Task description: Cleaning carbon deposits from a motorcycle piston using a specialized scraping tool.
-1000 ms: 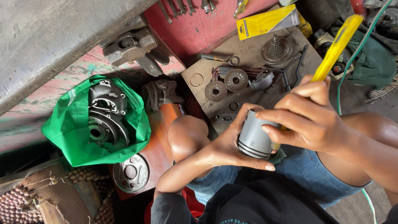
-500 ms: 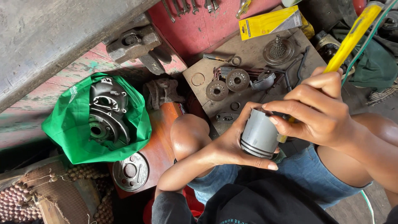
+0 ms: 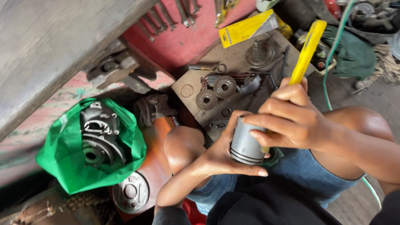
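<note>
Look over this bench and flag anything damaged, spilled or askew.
Nothing looks spilled or broken. The left hand cradles a grey piston and the right hand holds a yellow-handled tool. Gears lie loosely on the board, untidy but not odd.

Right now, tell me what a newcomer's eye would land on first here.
At centre, the left hand cradles a grey ringed metal piston, while the right hand grips a yellow-handled tool that slants up to the right. At lower left, a bright green plastic bag holds a dark engine casing. Round steel discs lie on a wooden board above the hands.
</note>
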